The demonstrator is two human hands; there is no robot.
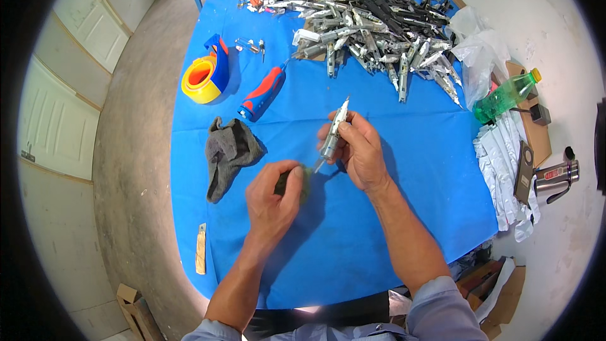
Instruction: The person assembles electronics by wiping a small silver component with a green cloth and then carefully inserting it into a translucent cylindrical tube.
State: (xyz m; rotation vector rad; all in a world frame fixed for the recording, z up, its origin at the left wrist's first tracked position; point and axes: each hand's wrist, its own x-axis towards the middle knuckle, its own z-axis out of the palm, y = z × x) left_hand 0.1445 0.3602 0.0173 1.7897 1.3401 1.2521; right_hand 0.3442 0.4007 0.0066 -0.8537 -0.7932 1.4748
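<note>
My right hand [358, 148] is closed around a slim pen-shaped device [334, 129] with a clear casing and white and silvery parts, tilted over the blue-covered table [353, 233]. Its lower pointed end comes close to my left hand [273, 199], whose fingers are curled round a soft dark green piece [305, 186], seemingly cloth; most of it is hidden by the fist. Left of that hand lies a crumpled grey cloth [230, 155]. Farther off is a large heap of similar pen-shaped devices [372, 31], silvery, white and black.
At the far left are a yellow tape roll [201, 91] with a blue strap and a red-and-blue handled tool [264, 93]. A small flat blade-like tool [201, 249] lies near the left edge. A green bottle [505, 98], white strips [499, 161] and a metal mug [557, 177] line the right.
</note>
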